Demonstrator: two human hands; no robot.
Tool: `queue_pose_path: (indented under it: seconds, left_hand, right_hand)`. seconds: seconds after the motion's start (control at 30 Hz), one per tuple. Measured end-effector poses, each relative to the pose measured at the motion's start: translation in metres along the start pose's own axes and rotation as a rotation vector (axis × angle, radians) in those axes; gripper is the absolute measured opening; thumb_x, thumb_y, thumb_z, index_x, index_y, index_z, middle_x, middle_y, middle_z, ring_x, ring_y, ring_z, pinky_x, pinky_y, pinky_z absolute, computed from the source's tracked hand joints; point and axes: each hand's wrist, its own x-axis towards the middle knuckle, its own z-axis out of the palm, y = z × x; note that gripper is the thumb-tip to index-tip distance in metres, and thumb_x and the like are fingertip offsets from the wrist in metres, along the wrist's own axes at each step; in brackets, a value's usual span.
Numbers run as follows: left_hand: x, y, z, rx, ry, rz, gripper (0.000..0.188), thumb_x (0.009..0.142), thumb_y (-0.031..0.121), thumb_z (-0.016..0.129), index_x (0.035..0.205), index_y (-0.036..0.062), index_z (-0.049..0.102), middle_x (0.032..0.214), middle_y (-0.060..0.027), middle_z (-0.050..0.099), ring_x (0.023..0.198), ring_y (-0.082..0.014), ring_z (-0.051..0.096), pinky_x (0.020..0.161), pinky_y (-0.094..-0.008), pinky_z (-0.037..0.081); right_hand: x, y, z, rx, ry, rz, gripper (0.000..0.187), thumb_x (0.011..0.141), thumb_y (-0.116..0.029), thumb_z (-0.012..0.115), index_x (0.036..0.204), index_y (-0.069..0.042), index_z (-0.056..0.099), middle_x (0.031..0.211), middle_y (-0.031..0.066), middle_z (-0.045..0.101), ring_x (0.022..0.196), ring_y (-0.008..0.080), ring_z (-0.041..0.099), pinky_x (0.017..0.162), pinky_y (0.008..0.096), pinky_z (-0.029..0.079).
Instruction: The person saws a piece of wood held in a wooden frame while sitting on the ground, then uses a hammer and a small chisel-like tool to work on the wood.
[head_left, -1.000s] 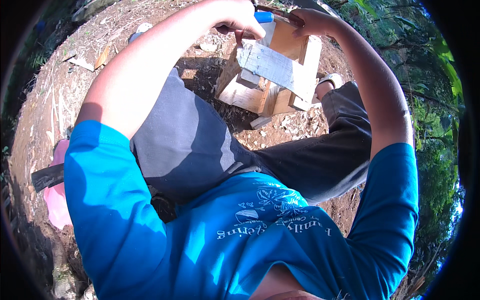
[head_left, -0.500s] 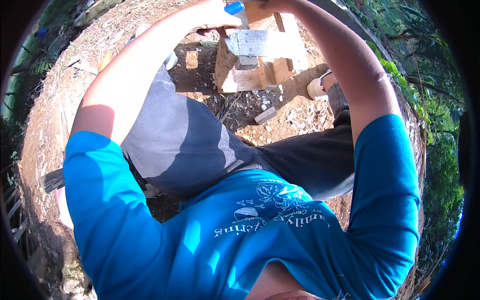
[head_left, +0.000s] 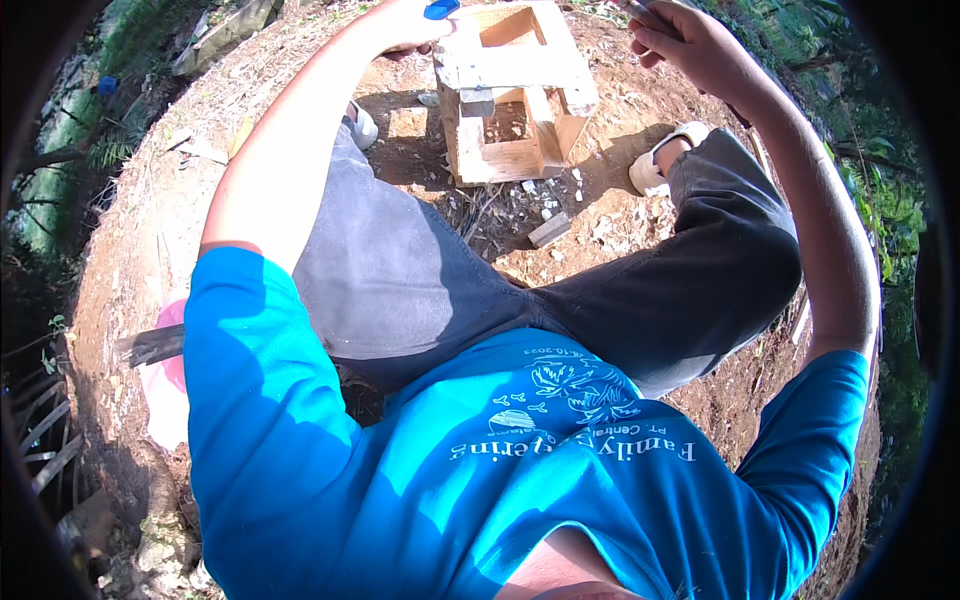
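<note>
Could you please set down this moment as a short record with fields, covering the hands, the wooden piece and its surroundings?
setting: outdoors, bare soil with greenery at the edges
person: seated, blue shirt, dark trousers, light shoes
left hand: at the upper left corner of the wooden box frame, with a blue cap-like object
right hand: raised beside the frame, apart from it, closed on a thin dark tool, kind unclear
frame: open, pale wood, standing on the ground between the feet
nearby: small wood offcut, chips, pink object at left
</note>
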Motion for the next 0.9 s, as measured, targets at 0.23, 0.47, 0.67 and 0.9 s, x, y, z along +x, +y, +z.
queue_pose_path:
  seconds: [0.23,0.47,0.67,0.9]
  left_hand:
    - [-0.050,0.107,-0.054,-0.844,0.520,0.176,0.041,0.096,0.039,0.073,0.073,0.0115,0.055,0.059,0.0004,0.055,0.044,-0.0118,0.051,0.043,-0.0281,0.040]
    - [-0.035,0.126,-0.042,-0.935,0.719,0.131,0.046,0.095,0.042,0.074,0.067,0.0146,0.051,0.054,0.0010,0.051,0.041,-0.0131,0.049,0.041,-0.0297,0.037]
    - [-0.032,0.126,-0.041,-0.908,0.690,0.159,0.049,0.096,0.044,0.073,0.063,0.0140,0.051,0.054,0.0005,0.052,0.042,-0.0129,0.048,0.042,-0.0308,0.038]
    - [-0.030,0.127,-0.039,-0.804,0.686,0.139,0.046,0.098,0.040,0.071,0.066,0.0125,0.052,0.054,0.0008,0.053,0.043,-0.0123,0.049,0.043,-0.0304,0.037]
  right_hand:
    - [-0.040,0.019,0.003,0.171,-0.016,0.005,0.030,0.107,-0.031,0.059,0.122,-0.005,0.063,0.089,0.0011,0.065,0.076,0.0074,0.068,0.067,0.0230,0.053]
    - [-0.042,-0.001,0.000,0.034,0.002,0.149,0.029,0.106,-0.032,0.059,0.122,-0.009,0.064,0.082,-0.0028,0.061,0.054,0.0030,0.051,0.045,0.0206,0.040]
    - [-0.049,-0.007,-0.005,0.056,-0.002,0.188,0.028,0.106,-0.031,0.059,0.123,-0.009,0.064,0.079,-0.0040,0.058,0.052,0.0018,0.048,0.045,0.0203,0.039]
    - [-0.052,-0.008,-0.009,0.196,0.037,0.211,0.027,0.104,-0.034,0.061,0.103,-0.007,0.065,0.075,-0.0023,0.058,0.053,0.0052,0.052,0.048,0.0248,0.043]
